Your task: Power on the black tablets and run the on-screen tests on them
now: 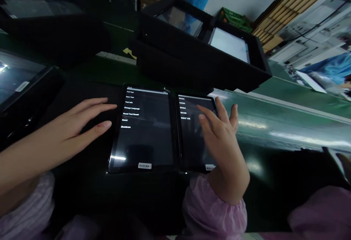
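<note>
Two dark tablets lie side by side in a black tray (90, 181) in front of me. The left tablet (144, 130) shows a white text menu down its left side. The right tablet (192, 137) shows a shorter menu of small characters. My left hand (79, 124) lies flat with fingers stretched out just left of the left tablet, its fingertips near the tablet's edge. My right hand (221, 137) hovers over the right tablet with fingers spread, the index finger reaching toward the screen near the menu lines. Neither hand holds anything.
A green conveyor belt (287, 123) runs to the right. Another black tray (197, 57) with two lit tablets stands behind. A further tray with a tablet (19, 82) sits at the left. Cardboard boxes and a wooden pallet are far back.
</note>
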`<state>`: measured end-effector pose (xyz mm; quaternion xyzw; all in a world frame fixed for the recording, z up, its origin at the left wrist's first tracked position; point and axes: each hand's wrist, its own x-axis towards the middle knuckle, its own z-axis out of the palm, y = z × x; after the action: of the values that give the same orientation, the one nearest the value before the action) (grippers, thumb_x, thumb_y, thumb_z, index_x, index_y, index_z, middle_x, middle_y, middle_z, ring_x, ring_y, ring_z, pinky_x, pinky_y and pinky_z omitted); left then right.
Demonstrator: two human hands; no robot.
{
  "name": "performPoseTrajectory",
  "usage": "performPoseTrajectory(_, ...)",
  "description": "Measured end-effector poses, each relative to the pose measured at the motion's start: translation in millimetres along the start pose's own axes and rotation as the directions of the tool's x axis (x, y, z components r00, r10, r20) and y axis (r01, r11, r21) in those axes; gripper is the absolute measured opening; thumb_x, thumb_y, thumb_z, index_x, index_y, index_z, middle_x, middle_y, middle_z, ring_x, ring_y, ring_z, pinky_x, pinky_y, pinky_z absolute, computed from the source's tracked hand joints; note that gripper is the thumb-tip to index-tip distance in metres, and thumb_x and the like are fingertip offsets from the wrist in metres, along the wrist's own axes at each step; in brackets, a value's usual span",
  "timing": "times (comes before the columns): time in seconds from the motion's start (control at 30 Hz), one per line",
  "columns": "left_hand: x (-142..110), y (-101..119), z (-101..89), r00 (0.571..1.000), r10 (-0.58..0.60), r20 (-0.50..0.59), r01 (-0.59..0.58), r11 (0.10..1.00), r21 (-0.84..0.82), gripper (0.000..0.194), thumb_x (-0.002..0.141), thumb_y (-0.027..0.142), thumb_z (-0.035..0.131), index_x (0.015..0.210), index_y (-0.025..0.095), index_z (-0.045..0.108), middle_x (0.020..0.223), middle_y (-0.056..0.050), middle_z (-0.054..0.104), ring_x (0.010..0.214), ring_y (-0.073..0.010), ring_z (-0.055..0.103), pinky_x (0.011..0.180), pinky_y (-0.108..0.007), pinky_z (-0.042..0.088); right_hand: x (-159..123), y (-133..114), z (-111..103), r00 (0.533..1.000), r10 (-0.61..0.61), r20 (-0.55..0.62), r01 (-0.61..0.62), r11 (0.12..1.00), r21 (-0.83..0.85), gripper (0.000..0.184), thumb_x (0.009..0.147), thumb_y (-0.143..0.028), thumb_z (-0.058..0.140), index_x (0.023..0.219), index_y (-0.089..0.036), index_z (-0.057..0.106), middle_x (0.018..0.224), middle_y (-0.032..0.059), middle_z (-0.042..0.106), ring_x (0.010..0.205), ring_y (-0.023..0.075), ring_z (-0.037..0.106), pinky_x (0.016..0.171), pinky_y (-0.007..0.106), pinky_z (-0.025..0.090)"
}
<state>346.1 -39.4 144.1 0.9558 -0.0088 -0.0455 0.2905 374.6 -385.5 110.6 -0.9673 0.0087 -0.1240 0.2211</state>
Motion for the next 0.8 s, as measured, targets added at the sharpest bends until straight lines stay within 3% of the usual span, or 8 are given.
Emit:
performPoseTrajectory(0.1,16,8,-6.3,0.996,0.087,-0.028,-0.084,0.993,0.078,0.057,0.092,0.072,0.044,0.141,0.049,0.06,0.157,0.011,0.051,0.141,-0.0309,0.053,0.121,-0.06,0.04,1,6,-1,0.999,0.022,-0.028,-0.022,1.0,-0.003,0.045,0.105,-0.047,0.041,0.129,-0.029,0.074,0.17,0.0063,0.036,0.161,0.0498,0.003,0.117,0.086,0.015)
performPoseTrajectory(0.23,32,14,-0.2,0.997,0.031,-0.07,-0.027,0.998,0.059,0.058,0.099,0.06,0.04,0.146,0.031,0.059,0.16,0.003,0.047,0.142,-0.0304,0.05,0.122,-0.055,0.04,3,5,4,0.999,-0.006,-0.032,0.005,1.0,-0.024,0.047,0.106,-0.047,0.037,0.128,-0.028,0.074,0.172,0.0055,0.032,0.161,0.0488,-0.001,0.119,0.084,0.012)
performPoseTrajectory(0.4,29,2,6.7,0.99,0.028,-0.138,-0.025,0.999,0.022,0.05,0.105,0.051,0.04,0.147,0.029,0.059,0.161,0.002,0.045,0.145,-0.0277,0.047,0.127,-0.052,0.033,1,0,9,0.995,0.003,0.102,0.002,0.999,-0.051,0.049,0.107,-0.049,0.033,0.132,-0.032,0.072,0.174,0.0013,0.026,0.161,0.0493,-0.004,0.117,0.087,0.008)
performPoseTrajectory(0.5,27,-4,10.3,0.987,0.073,-0.143,-0.071,0.997,0.019,0.051,0.105,0.052,0.039,0.145,0.027,0.061,0.161,-0.001,0.045,0.146,-0.0271,0.047,0.128,-0.049,0.032,-3,-2,6,0.999,-0.013,0.052,0.016,0.999,-0.052,0.053,0.107,-0.051,0.031,0.133,-0.03,0.072,0.174,0.0031,0.027,0.161,0.0503,-0.003,0.117,0.087,0.009)
performPoseTrajectory(0.63,27,-8,17.6,0.991,0.11,-0.075,-0.106,0.993,0.057,0.055,0.106,0.056,0.035,0.147,0.028,0.059,0.166,-0.003,0.039,0.159,-0.0302,0.025,0.13,-0.056,0.025,-6,1,-1,0.995,-0.061,-0.077,0.06,0.998,-0.017,0.054,0.107,-0.053,0.03,0.134,-0.029,0.07,0.173,0.0052,0.028,0.162,0.0462,0.006,0.119,0.085,0.01)
performPoseTrajectory(0.7,28,-8,20.9,0.991,0.125,-0.05,-0.121,0.99,0.074,0.056,0.106,0.056,0.034,0.148,0.029,0.059,0.169,-0.004,0.035,0.162,-0.0326,0.013,0.129,-0.063,0.021,-5,8,-3,0.991,-0.108,-0.073,0.108,0.994,-0.014,0.053,0.107,-0.053,0.031,0.133,-0.03,0.071,0.172,0.006,0.031,0.161,0.0452,0.014,0.119,0.085,0.01)
performPoseTrajectory(0.8,29,-6,23.7,0.991,0.133,-0.015,-0.131,0.988,0.081,0.055,0.106,0.055,0.033,0.149,0.031,0.059,0.171,-0.004,0.03,0.163,-0.0362,0.008,0.126,-0.069,0.021,-4,16,-3,0.987,-0.156,-0.027,0.156,0.988,-0.003,0.052,0.107,-0.055,0.033,0.135,-0.031,0.069,0.171,0.0066,0.034,0.16,0.0449,0.02,0.119,0.086,0.012)
